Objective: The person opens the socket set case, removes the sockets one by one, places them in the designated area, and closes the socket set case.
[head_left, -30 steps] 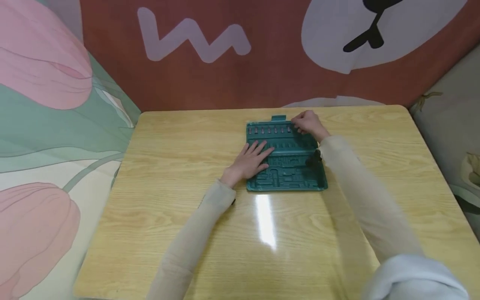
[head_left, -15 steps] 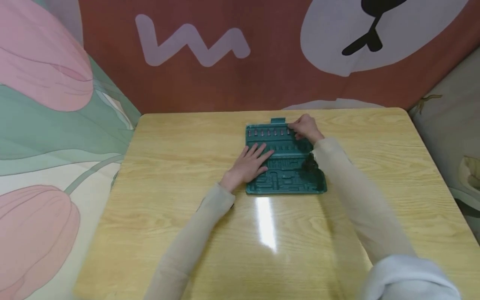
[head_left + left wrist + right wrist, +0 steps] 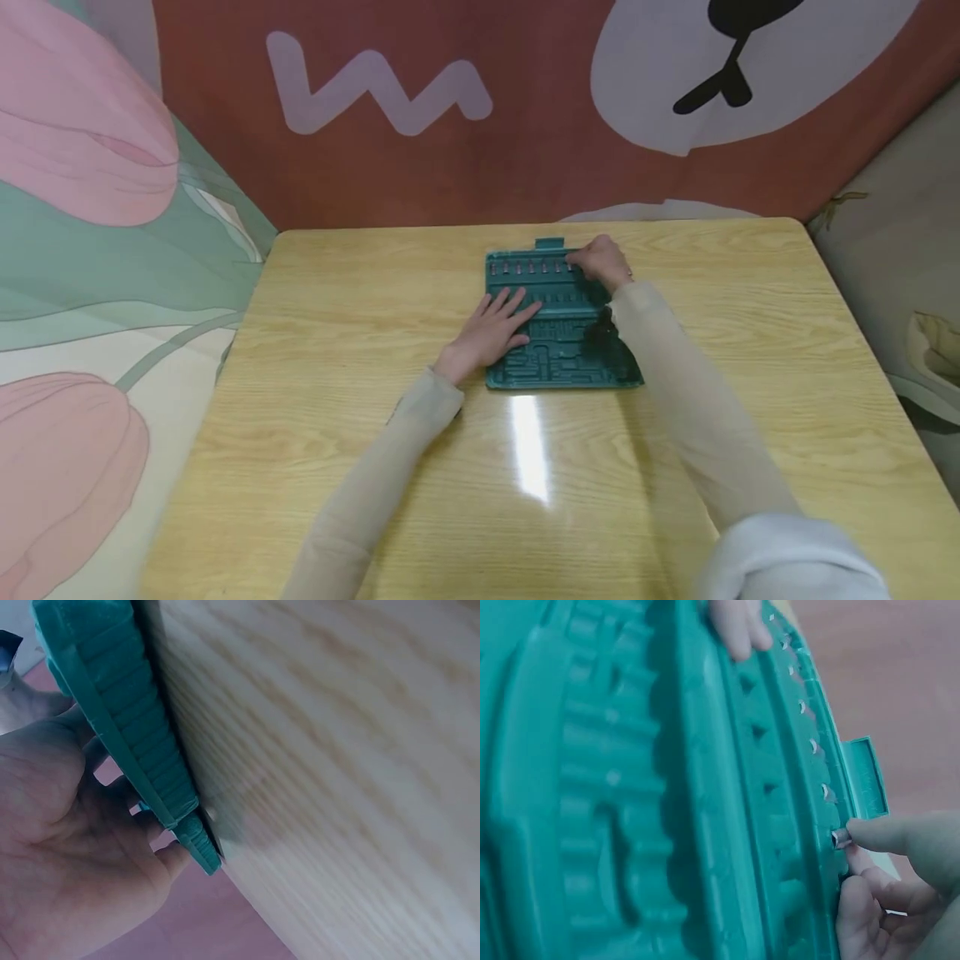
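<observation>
A green plastic tool case (image 3: 570, 387) lies unfolded on the table, with moulded recesses in its near half. A row of small metal bits (image 3: 531, 267) sits in slots along its far half. My left hand (image 3: 487, 335) rests on the left side of the case, fingers spread; in the left wrist view its palm (image 3: 82, 847) shows beside the case's edge. At the far right part of the row is my right hand (image 3: 603, 262). In the right wrist view its thumb and finger pinch a small metal bit (image 3: 841, 838) at the end of the row.
A latch tab (image 3: 550, 243) sticks out from the case's far edge. The wooden table (image 3: 337, 300) ends at a red printed wall covering (image 3: 420, 183) just behind the case. A flowered curtain (image 3: 75, 300) hangs to the left.
My right hand has moved slightly left and nearer, onto the last bit in the row. My left hand keeps its place on the case. The head view has shifted a little.
</observation>
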The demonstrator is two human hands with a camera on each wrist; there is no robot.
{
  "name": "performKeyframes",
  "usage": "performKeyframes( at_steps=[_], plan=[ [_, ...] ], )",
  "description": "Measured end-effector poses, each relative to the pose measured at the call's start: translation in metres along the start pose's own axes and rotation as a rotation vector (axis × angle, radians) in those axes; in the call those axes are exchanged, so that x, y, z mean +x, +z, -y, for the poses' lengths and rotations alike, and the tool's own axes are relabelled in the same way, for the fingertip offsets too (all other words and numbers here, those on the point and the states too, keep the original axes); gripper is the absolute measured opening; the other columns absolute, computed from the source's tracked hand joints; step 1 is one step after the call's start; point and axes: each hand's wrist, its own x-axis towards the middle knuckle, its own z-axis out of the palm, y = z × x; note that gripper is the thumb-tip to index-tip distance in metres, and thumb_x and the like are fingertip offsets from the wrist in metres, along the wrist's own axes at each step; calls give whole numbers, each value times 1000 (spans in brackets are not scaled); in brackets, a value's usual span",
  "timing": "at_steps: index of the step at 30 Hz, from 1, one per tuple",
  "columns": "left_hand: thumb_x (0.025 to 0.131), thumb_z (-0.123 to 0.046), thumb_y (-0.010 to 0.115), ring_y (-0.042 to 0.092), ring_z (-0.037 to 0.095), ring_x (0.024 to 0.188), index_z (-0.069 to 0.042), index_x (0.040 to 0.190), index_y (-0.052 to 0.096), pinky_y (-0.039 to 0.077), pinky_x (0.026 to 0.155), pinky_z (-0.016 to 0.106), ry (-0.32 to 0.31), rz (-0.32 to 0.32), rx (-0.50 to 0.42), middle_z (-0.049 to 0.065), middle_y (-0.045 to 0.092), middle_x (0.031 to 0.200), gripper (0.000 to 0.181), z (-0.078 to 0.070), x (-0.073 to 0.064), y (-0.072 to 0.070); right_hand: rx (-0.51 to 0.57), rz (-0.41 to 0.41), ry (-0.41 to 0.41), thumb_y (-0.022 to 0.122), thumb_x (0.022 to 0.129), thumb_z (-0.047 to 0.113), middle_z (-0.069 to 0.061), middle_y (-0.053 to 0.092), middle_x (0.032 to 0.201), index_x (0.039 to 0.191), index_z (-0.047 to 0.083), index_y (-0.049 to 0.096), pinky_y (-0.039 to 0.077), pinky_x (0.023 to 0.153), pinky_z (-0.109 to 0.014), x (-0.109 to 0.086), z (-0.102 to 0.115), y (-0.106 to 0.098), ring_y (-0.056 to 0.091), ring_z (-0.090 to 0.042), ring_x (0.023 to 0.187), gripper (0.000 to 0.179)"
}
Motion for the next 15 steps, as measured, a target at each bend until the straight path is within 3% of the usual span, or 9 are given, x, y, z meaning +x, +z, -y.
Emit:
performKeyframes(
  at_steps=[8,15],
  plan=[
    [103,-43,36,0,28,147,-27,156,12,3,116,47,3,-8,-14,6,3,161,60,2,-1,-1,41,-46,34,62,93,29,5,34,44,48,14,42,28,45,-32,0,1,4,30,-14,40,51],
    [104,-43,36,1,28,147,-27,156,11,4,116,47,8,1,-6,6,3,161,60,0,-1,-1,131,-88,9,63,93,32,4,43,48,56,9,55,36,54,-34,-1,-5,5,45,-19,52,45]
  ],
)
